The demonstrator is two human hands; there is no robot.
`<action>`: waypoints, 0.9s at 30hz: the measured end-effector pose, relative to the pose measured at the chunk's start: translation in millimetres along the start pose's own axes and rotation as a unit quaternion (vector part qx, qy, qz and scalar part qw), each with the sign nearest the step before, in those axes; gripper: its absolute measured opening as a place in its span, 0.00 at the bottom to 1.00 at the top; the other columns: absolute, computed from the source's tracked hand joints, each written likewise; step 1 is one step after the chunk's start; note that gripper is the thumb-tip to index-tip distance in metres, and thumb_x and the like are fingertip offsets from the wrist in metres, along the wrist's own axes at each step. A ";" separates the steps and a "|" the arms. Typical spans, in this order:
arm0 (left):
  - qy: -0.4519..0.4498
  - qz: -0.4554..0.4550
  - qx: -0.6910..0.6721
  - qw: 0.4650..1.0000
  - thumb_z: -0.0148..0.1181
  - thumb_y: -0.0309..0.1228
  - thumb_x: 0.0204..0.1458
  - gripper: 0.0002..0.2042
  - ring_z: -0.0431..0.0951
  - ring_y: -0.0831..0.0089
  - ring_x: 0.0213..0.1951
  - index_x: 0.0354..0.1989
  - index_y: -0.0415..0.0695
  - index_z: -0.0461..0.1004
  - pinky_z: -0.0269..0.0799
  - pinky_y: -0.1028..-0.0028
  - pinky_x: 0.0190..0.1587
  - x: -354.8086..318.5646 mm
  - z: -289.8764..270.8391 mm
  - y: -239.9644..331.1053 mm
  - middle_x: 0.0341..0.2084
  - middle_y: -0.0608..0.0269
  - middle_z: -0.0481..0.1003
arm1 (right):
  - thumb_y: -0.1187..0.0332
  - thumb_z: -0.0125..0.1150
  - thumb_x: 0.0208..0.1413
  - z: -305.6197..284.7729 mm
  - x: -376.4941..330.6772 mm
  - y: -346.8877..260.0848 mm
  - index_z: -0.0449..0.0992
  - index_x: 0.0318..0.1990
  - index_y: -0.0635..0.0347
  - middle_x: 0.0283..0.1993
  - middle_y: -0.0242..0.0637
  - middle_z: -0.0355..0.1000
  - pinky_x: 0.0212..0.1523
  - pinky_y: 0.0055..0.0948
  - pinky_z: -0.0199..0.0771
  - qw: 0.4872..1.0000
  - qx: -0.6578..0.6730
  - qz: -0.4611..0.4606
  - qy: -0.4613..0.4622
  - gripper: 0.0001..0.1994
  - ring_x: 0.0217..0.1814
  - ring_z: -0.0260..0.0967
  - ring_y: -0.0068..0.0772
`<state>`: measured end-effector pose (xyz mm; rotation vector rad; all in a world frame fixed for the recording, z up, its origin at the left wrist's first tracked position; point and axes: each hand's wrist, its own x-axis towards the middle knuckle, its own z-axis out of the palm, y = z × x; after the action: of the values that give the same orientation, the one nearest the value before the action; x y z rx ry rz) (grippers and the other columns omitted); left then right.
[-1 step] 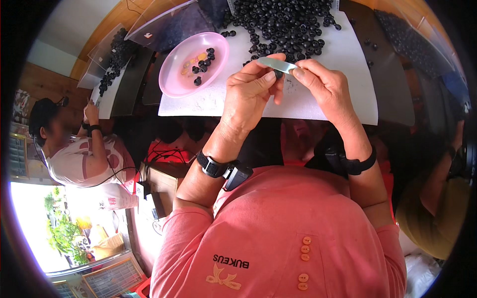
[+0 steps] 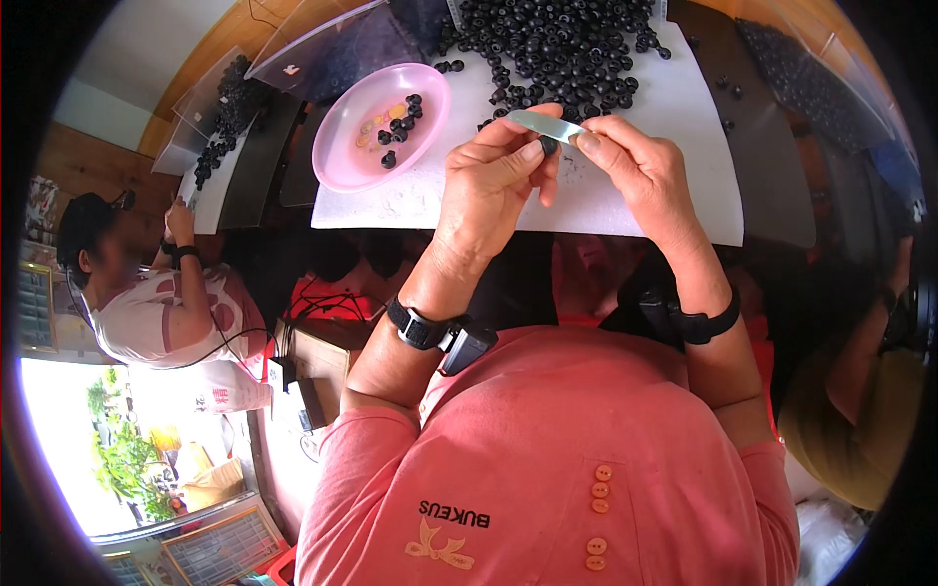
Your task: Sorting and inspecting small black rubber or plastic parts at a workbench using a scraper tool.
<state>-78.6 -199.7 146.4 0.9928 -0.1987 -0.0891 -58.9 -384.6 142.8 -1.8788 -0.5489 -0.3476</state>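
Your left hand (image 2: 493,190) and right hand (image 2: 640,171) meet over the near edge of the white sheet (image 2: 684,195). Your right hand's thumb and forefinger pinch one end of a thin, pale strip (image 2: 545,126), which lies flat and points left across the gap between your hands. Your left hand's fingers curl in and pinch a small black bead (image 2: 549,146) right under the strip; whether bead and strip touch, you cannot tell from here.

Beyond your hands, a heap of black beads (image 2: 562,44) covers the far part of the sheet, with a few strays near your fingertips. To the left on the sheet sits a pink bowl (image 2: 337,161) holding a handful of black beads and some pale orange ones.

Each of your wrists carries a black band. At the far left, another person (image 2: 147,293) works at a second sheet with their own pile of beads (image 2: 225,117).
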 end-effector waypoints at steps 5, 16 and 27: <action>-0.006 0.008 -0.012 1.000 0.52 0.18 0.58 0.14 0.74 0.71 0.32 0.53 0.32 0.73 0.72 0.74 0.27 0.4 -0.6 -1.7 0.33 0.58 0.75 | 0.60 0.60 0.61 -1.3 0.8 -1.4 0.78 0.38 0.61 0.19 0.32 0.66 0.22 0.24 0.61 1.000 0.011 0.020 -0.010 0.12 0.20 0.61 0.21; 0.002 0.002 -0.038 0.999 0.52 0.20 0.59 0.14 0.75 0.69 0.33 0.53 0.31 0.72 0.73 0.72 0.27 -1.1 -1.3 -1.8 0.34 0.57 0.75 | 0.60 0.60 0.61 0.2 1.4 0.4 0.78 0.38 0.61 0.20 0.34 0.67 0.23 0.25 0.62 1.000 -0.001 0.001 -0.006 0.12 0.19 0.62 0.23; -0.004 0.000 -0.005 1.000 0.50 0.20 0.60 0.15 0.75 0.71 0.33 0.55 0.31 0.71 0.72 0.73 0.29 -3.1 1.0 1.3 0.33 0.57 0.75 | 0.60 0.59 0.62 1.8 2.3 3.8 0.79 0.38 0.58 0.18 0.35 0.66 0.22 0.28 0.61 0.999 -0.026 -0.025 -0.006 0.12 0.18 0.63 0.27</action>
<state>-81.8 -199.3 147.7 0.9823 -0.2049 -0.0934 -55.0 -383.6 140.3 -1.9220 -0.6004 -0.3865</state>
